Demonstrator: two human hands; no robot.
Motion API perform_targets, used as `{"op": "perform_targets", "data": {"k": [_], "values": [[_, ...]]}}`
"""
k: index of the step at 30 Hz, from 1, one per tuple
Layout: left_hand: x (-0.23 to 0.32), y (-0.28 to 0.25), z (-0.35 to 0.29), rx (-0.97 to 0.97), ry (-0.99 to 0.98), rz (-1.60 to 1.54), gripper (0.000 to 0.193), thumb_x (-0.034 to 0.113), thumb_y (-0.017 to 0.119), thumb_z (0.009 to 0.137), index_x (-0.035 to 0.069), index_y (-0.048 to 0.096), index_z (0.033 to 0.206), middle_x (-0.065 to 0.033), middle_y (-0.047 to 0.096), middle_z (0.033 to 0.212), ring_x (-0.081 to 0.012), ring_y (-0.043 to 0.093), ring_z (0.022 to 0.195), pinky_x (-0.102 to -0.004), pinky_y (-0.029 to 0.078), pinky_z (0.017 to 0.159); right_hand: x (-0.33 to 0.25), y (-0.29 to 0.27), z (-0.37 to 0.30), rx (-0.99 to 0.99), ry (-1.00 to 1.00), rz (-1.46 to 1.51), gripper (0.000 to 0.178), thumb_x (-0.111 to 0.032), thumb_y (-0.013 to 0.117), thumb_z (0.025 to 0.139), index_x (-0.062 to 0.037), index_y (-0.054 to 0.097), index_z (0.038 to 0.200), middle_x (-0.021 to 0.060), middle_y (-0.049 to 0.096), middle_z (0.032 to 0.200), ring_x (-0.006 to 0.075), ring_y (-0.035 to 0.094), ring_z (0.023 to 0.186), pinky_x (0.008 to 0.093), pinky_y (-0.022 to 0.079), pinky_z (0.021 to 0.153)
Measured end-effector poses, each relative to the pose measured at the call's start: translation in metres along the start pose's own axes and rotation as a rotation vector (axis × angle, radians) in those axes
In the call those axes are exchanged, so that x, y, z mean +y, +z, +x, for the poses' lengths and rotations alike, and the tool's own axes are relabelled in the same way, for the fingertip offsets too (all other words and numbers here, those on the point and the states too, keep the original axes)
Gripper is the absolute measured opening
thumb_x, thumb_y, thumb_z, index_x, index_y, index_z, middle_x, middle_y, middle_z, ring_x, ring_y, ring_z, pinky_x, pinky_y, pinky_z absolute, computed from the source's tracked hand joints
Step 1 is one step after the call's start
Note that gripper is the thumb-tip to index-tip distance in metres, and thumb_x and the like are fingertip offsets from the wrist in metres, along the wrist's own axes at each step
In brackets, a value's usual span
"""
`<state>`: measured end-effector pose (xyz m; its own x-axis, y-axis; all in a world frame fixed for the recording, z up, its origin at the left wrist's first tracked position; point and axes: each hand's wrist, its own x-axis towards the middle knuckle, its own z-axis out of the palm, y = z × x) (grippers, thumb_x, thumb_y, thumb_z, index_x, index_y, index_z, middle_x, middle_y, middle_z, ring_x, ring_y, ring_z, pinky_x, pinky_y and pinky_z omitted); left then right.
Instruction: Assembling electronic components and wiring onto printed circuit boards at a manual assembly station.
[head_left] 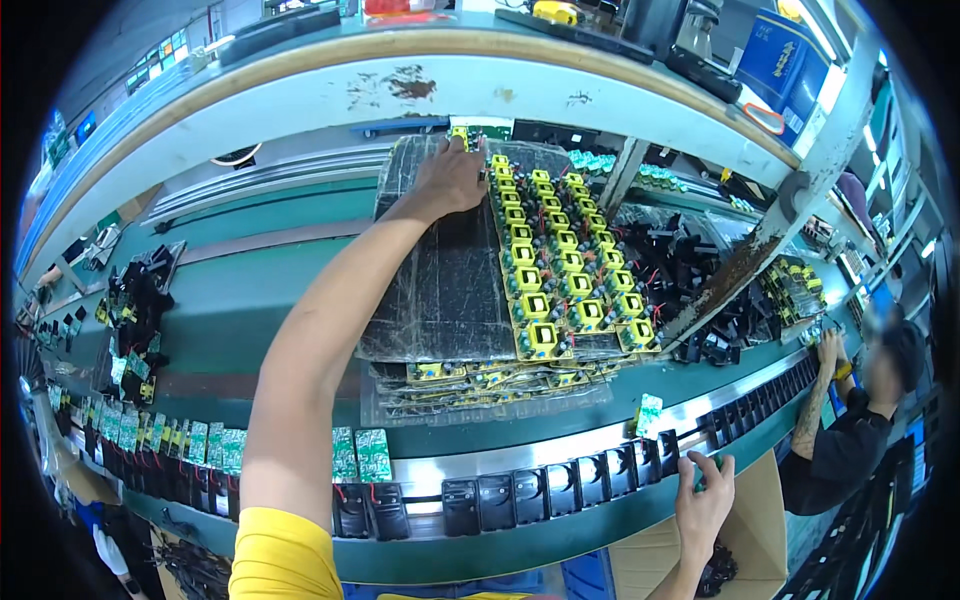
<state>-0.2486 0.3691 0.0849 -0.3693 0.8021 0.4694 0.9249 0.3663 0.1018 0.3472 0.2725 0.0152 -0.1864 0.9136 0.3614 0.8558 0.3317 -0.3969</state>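
Several fingers of the left hand [452,180] curl at a yellow-topped circuit board [460,132] by the far edge of a black panel [445,290], their hold unclear; the right hand [705,503], loosely half-open and seemingly empty, is beside a row of black casings [562,487].

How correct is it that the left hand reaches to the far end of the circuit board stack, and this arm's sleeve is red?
The head view shows the sleeve is yellow, not red; the left hand does reach to the far end of the circuit board stack.
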Motion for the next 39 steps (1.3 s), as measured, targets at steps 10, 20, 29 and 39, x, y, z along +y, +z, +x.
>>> {"op": "perform_targets", "data": {"k": [10,20,29,39], "values": [[-0.02,-0.015,0.0,-0.195,0.136,0.102,0.056,0.024,0.077,0.099,0.008,0.068,0.152,-0.0189,0.071,0.141,-0.0437,0.07,0.128,-0.0561,0.06,0.104,-0.036,-0.001,-0.004,0.038,-0.139,0.236,0.018,-0.01,0.08,0.1,-0.0037,0.085,0.116,0.0131,0.062,0.113,0.0294,0.061,0.096,0.0399,0.052,0.082],[0.083,-0.139,-0.185,-0.248,0.223,-1.02,0.062,0.014,0.083,0.094,-0.001,0.057,0.148,-0.0137,0.069,0.113,-0.0211,0.068,0.102,-0.0362,0.058,0.092,-0.121,-0.012,-0.008,-0.111,-0.419,0.745,0.06,-0.002,0.091,0.082,-0.008,0.082,0.141,0.0111,0.065,0.119,0.022,0.059,0.097,0.0316,0.05,0.086],[0.126,-0.223,-0.324,-0.438,0.221,-1.142,0.07,-0.005,0.079,0.095,0.003,0.049,0.158,-0.0095,0.067,0.121,-0.0188,0.067,0.109,-0.0352,0.058,0.098,-0.176,0.002,-0.037,-0.273,-0.709,1.157,0.042,-0.004,0.095,0.085,-0.0081,0.09,0.126,0.0096,0.064,0.116,0.0173,0.057,0.092,0.0284,0.049,0.08],[0.129,-0.224,-0.371,-0.78,0.124,-1.203,0.037,0.004,0.079,0.097,0.004,0.064,0.131,-0.0099,0.07,0.11,-0.0203,0.063,0.09,-0.0338,0.052,0.081,-0.152,0.002,-0.069,-0.288,-0.552,1.369,0.019,-0.004,0.093,0.091,-0.0094,0.092,0.109,0.0043,0.063,0.106,0.015,0.057,0.087,0.0265,0.047,0.072]]}}
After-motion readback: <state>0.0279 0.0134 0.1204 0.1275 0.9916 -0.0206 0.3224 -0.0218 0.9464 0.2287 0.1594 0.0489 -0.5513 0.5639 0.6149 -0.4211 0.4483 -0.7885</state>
